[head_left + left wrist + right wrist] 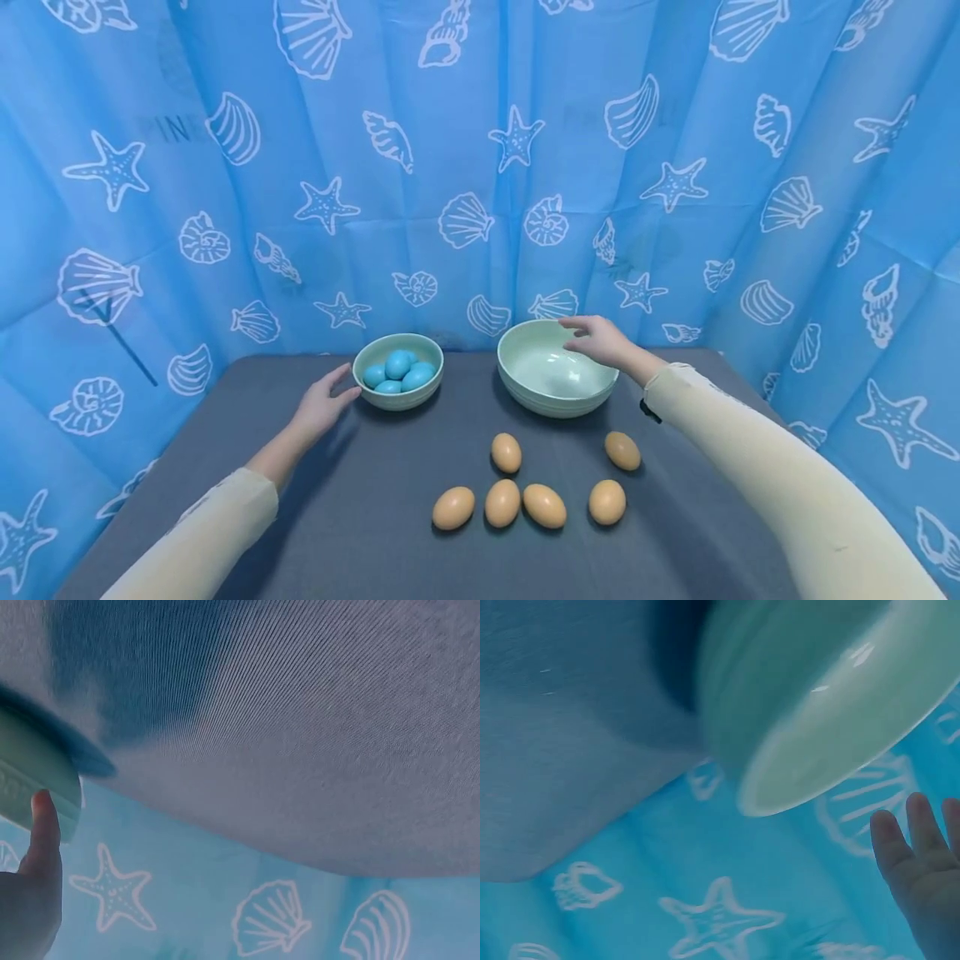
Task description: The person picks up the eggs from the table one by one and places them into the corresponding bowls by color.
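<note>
— Blue curtain (465, 275) printed with white shells and starfish, hung behind a grey tabletop (382, 483). Landmark: the large bowl (536, 367), pale green. State of the hands?

— Right hand (597, 340) at the large bowl's far right rim, fingers extended and relaxed, grasping nothing. Left hand (322, 406), also unladen, well left of the large bowl, beside the small bowl (400, 402), fingers straight; contact with that bowl I cannot confirm.

— Position of the eggs?

— Blue eggs (398, 364) sit inside the small bowl, left of the large bowl. Six brown eggs (502, 503) lie loose on the tabletop, on the near side of the large bowl.
</note>
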The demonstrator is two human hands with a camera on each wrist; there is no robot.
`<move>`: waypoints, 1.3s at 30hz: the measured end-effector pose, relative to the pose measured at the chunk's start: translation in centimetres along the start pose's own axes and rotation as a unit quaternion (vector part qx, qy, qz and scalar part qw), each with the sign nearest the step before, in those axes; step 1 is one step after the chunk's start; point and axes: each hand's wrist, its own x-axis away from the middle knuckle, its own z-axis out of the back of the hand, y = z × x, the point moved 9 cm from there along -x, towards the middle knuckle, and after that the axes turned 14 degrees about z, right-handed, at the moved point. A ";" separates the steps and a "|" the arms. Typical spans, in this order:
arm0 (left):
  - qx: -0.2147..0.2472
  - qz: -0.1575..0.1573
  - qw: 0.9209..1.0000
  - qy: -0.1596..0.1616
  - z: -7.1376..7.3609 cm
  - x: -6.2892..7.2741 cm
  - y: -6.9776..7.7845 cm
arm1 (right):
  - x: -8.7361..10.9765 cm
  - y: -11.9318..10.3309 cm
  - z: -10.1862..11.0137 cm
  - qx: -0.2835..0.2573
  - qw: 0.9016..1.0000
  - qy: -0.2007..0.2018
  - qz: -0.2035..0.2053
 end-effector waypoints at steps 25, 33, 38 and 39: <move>0.034 -0.068 0.997 -0.026 -2.1 3.3 1.2 | 4.8 10.2 0.2 -0.219 0.955 0.144 -0.137; 0.039 -0.081 0.995 -0.044 -3.7 4.4 1.5 | 5.2 11.5 -0.3 -0.253 0.934 0.184 -0.175; 0.036 -0.098 0.992 -0.072 -5.2 5.1 1.5 | 5.0 11.6 -0.4 -0.260 0.931 0.186 -0.178; 0.032 -0.101 0.991 -0.081 -5.6 5.3 1.4 | 5.0 11.6 -0.4 -0.266 0.929 0.187 -0.179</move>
